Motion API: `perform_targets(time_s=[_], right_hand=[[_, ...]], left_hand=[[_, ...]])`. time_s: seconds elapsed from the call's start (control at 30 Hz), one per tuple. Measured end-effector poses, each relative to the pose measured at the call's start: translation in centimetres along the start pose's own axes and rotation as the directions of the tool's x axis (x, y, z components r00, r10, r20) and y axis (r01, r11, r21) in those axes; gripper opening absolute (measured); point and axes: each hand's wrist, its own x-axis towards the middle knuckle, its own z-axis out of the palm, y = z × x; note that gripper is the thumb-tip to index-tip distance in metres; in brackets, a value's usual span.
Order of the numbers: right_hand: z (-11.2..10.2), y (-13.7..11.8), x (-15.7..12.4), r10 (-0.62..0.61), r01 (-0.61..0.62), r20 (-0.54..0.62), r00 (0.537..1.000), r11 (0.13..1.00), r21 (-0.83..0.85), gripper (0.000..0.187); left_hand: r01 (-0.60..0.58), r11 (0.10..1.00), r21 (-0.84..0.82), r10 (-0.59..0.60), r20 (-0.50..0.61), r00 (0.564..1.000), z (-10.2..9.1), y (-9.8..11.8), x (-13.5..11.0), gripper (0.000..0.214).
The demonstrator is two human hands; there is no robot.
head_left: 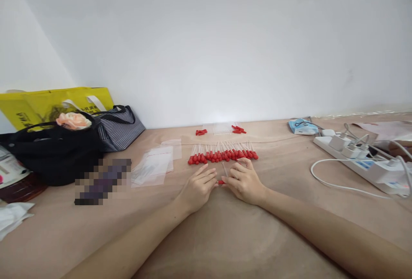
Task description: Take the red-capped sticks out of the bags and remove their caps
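- The person's right hand (246, 182) pinches a small red piece (220, 182) at its right end, thumb and fingertips closed on it.
- The left hand (201, 184) has its fingertips bunched at the piece's left end; whether they grip it or only touch it cannot be told.
- A thin clear tube (224, 169) slants just beyond the red piece, its lower end at the right fingertips; its hold is too small to make out.
- The piece could slip or roll off if the right pinch loosened, there being so little of it to hold. The tube, if it is brittle, might crack under sideways pressure from the fingers.
- A forward nudge of the knuckles could disturb the row of red-ended tubes (222, 156) lying just beyond the grip.
- Left of the grip lie clear plastic bags (157, 161), overlapping; faint grey shapes show through, too blurred to name.
- Farther left, a black bag (54, 154) has a pale flower (73, 120) at its top; a yellow bag (61, 98) and a striped bag (122, 128) stand behind it, their contents hidden.
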Motion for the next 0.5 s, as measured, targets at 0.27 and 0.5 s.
perform_targets(time_s=[0.27,0.5], right_hand=[[-0.3,-0.01,-0.17,-0.01,0.01,0.024,1.0,1.0,0.026,0.016],[-0.45,-0.08,-0.09,-0.015,0.01,0.065,0.998,0.996,0.086,0.018]], left_hand=[[-0.016,1.0,0.027,0.016,-0.022,1.0,-0.07,0.21,-0.05,0.021],[-0.012,1.0,0.017,0.012,0.0,1.0,-0.11,0.3,-0.06,0.02]])
